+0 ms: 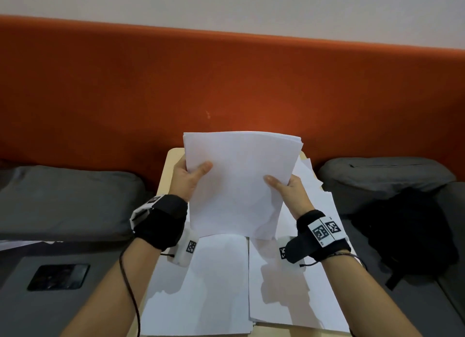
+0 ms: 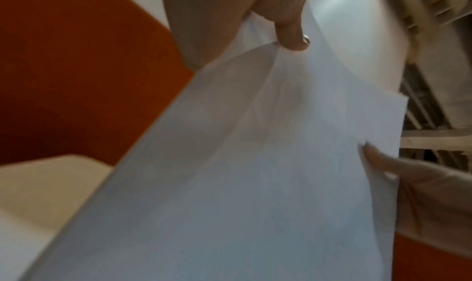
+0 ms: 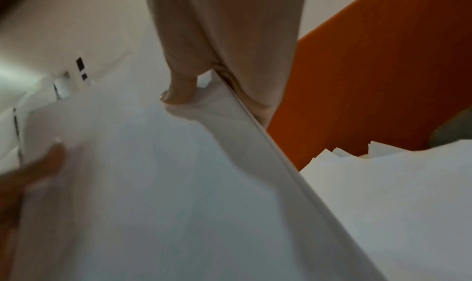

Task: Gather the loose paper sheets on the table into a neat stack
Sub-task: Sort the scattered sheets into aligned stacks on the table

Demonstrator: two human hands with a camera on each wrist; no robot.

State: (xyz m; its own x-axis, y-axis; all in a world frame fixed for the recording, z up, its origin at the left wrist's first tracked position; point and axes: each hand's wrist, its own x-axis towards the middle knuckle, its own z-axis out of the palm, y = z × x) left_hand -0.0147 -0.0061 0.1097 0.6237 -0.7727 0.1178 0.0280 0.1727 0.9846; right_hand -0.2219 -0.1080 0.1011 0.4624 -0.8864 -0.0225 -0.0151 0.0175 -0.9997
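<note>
Bundle: a bundle of white sheets [image 1: 239,180] held upright above the table's [image 1: 171,160] middle, its bottom edge close over the loose sheets [image 1: 216,284] covering the near edge.
Left hand: the left hand [image 1: 187,179] pinches the bundle's left side, thumb in front.
Right hand: the right hand [image 1: 292,190] pinches the right side likewise.
Head view only: backpack [image 1: 407,233], cushions [image 1: 68,201].
Right wrist view: the bundle's layered edge; more sheets [image 3: 383,184] beyond it.
</note>
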